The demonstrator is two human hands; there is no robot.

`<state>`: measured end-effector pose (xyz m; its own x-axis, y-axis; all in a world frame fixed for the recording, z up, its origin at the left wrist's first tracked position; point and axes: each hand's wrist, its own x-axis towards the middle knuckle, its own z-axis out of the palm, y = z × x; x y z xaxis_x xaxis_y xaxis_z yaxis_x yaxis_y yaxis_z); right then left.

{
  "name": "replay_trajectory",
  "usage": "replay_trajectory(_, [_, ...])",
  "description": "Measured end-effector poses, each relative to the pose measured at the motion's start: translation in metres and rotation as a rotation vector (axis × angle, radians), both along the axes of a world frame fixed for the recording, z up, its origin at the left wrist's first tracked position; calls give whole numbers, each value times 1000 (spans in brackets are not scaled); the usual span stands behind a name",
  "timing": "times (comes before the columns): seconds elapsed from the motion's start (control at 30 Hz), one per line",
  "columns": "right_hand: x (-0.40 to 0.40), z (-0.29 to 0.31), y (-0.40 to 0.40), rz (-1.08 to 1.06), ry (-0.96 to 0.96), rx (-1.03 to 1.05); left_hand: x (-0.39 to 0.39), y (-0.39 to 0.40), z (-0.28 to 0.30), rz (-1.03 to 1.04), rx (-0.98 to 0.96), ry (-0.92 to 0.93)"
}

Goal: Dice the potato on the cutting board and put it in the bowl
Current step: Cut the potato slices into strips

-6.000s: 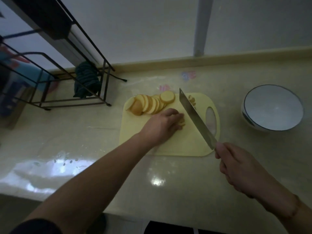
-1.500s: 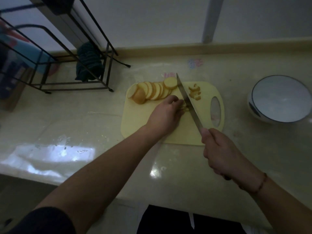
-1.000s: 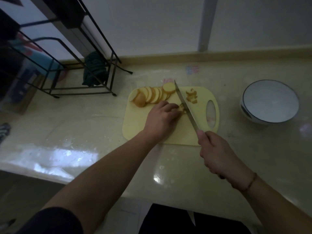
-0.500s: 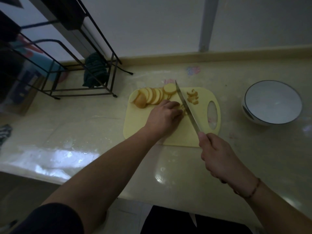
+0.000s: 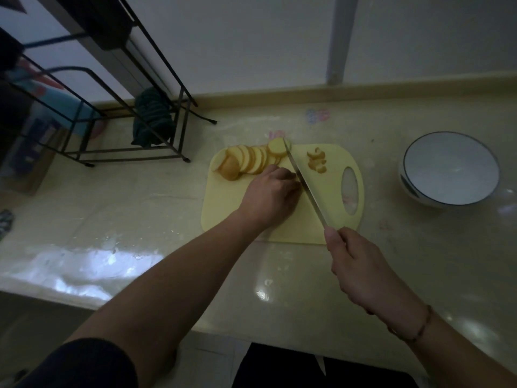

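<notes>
Moved: since half a second ago my knife [image 5: 305, 186] has barely shifted; its blade still lies slantwise across the cutting board [image 5: 282, 217], tip by the far slices.
Left hand [image 5: 272, 196]: palm down on the board, fingers curled over the piece I'm cutting, knuckles right beside the blade.
Right hand [image 5: 361, 271]: clamped around the knife handle at the board's near edge, a thin bracelet on the wrist.
Potato slices [image 5: 246, 162]: a fanned row of pale yellow rounds at the board's far left corner.
Cut pieces [image 5: 317, 163]: a small heap right of the blade, near the board's handle hole.
Bowl [image 5: 450, 169]: white, dark-rimmed, well apart to the right on the counter [image 5: 140, 219].
Hidden: the piece under my left fingers; the knife handle inside my fist; the light is dim.
</notes>
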<state>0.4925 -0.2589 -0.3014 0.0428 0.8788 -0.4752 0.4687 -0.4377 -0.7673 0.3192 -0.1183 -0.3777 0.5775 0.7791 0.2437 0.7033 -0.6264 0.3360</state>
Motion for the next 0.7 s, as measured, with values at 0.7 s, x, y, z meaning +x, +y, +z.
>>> replay_trajectory(0.7, [-3,-2,11,83,-92,24,-5,5,-3,25,-74,-112])
